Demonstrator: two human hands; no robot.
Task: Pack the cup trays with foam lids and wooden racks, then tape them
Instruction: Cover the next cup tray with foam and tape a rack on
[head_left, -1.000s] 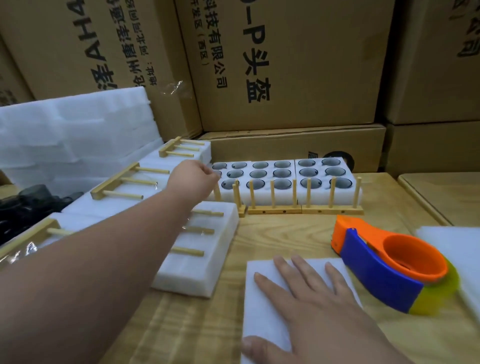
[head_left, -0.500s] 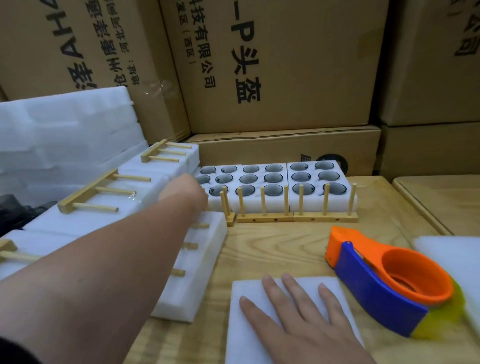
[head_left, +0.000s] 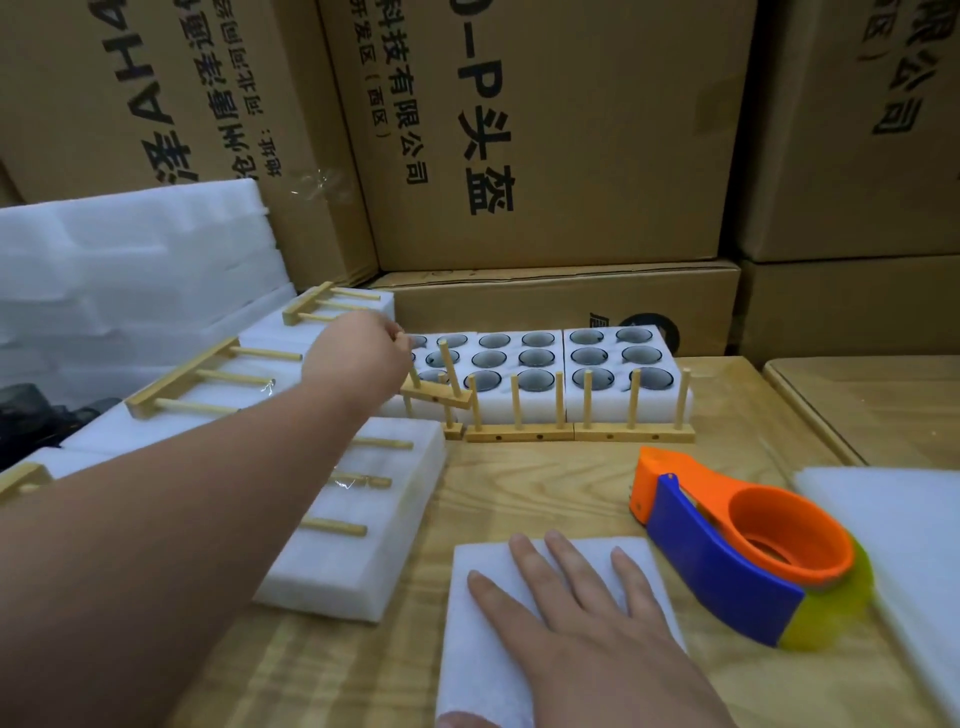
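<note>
Left hand (head_left: 358, 358) pinches a rack (head_left: 439, 392) peg; right hand (head_left: 582, 613) lies spread on foam (head_left: 483, 623). Box (head_left: 545, 130) behind reads "P头盔".

- Left hand (head_left: 358, 358): bare, no glove, no ring or band visible on the part shown. It appears beyond the left end of the tape dispenser (head_left: 737, 551), well apart from it.
- Left forearm: bare along its full visible length; no sleeve, cuff, watch or strap in view. It enters from the lower left frame edge, on the far left side of the tape dispenser.
- Right hand (head_left: 587, 618): bare, no glove. Four fingers (head_left: 535, 566) visible, each with a short, unpainted nail; no rings. Located just left of and nearer than the tape dispenser.
- Right wrist: bare where visible; no sleeve or wristwear shown.
</note>
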